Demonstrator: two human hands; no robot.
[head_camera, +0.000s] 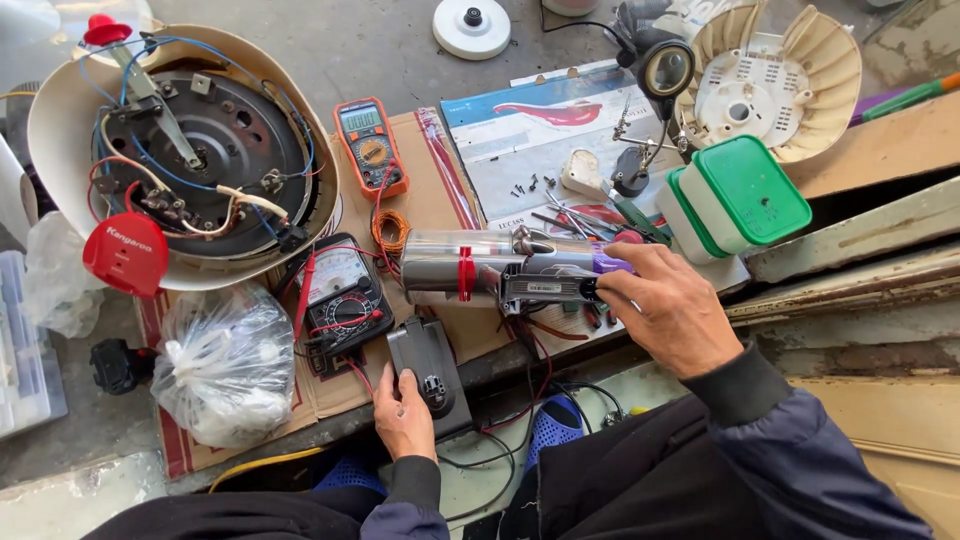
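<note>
Appliance repair workshop, digital multimeter and analog multimeter lying beside opened rice cooker base, loose screws sitting on cardboard-covered bench

Beyond the left hand lie an analogue multimeter and an orange digital multimeter. Further left sit a knotted plastic bag and an opened cooker base with exposed wiring. Just beyond the right hand stand green-lidded containers; a white fan wheel lies farther off.

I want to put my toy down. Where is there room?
Bare concrete lies between the opened cooker base and the white disc. It is crowded around the orange multimeter, the handheld vacuum and the green-lidded boxes.
</note>
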